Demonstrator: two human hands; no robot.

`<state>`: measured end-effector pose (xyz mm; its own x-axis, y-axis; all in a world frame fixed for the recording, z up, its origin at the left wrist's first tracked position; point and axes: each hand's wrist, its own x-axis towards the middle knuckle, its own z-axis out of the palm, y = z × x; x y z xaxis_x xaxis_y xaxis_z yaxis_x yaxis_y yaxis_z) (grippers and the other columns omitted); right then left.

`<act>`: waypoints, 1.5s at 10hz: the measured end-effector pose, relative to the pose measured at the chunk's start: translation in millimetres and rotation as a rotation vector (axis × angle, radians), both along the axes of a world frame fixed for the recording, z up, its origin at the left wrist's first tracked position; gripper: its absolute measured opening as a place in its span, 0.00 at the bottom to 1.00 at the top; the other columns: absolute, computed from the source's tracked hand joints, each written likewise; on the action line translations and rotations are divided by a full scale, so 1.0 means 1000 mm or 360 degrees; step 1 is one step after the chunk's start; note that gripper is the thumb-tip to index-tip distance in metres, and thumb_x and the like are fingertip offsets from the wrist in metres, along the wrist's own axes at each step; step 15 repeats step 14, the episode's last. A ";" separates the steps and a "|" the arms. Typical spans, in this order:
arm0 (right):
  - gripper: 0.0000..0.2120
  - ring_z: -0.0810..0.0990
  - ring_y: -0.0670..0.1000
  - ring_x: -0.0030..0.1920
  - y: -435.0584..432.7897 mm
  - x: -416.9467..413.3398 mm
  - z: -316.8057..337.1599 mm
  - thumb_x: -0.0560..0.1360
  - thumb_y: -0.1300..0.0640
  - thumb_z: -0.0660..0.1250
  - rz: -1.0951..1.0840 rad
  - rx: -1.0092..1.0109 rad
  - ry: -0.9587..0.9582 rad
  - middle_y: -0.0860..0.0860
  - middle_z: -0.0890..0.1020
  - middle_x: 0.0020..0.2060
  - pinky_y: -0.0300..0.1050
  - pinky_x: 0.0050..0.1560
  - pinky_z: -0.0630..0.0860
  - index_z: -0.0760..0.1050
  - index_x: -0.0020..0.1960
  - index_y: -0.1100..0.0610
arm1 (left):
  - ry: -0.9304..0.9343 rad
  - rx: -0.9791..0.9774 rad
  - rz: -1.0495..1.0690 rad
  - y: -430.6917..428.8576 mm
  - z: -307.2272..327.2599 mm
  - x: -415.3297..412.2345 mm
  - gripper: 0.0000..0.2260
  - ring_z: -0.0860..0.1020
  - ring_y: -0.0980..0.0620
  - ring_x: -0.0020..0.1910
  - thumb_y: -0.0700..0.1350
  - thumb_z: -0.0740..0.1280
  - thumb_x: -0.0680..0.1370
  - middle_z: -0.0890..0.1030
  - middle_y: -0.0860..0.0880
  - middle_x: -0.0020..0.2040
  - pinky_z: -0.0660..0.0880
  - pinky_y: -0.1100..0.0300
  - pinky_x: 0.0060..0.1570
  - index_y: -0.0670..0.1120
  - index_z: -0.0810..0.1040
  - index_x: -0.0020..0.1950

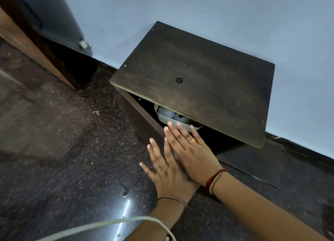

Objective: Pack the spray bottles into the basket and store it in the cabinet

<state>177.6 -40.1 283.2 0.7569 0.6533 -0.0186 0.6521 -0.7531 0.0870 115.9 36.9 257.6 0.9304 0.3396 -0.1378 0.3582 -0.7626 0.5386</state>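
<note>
A low dark wooden cabinet stands against the wall, its front open. Inside, a pale ribbed basket sits under the top board, with white rounded spray bottles partly showing in it. My right hand is flat with fingers spread, its fingertips at the basket's near rim. My left hand lies flat just below and left of it, partly under the right hand, fingers apart, holding nothing. Most of the basket is hidden by the cabinet top.
Dark speckled floor stretches to the left and front. A brown wooden furniture piece and a dark appliance stand at the upper left. A white cord crosses the bottom of the view. The cabinet's dark door lies open to the right.
</note>
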 end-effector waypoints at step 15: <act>0.37 0.41 0.52 0.75 -0.058 0.039 0.020 0.77 0.36 0.44 -0.0939 0.0338 -0.0103 0.55 0.47 0.77 0.55 0.73 0.38 0.42 0.76 0.58 | -0.0445 0.0725 -0.1071 0.023 0.030 0.132 0.32 0.38 0.51 0.73 0.53 0.47 0.74 0.46 0.44 0.77 0.39 0.45 0.70 0.44 0.41 0.75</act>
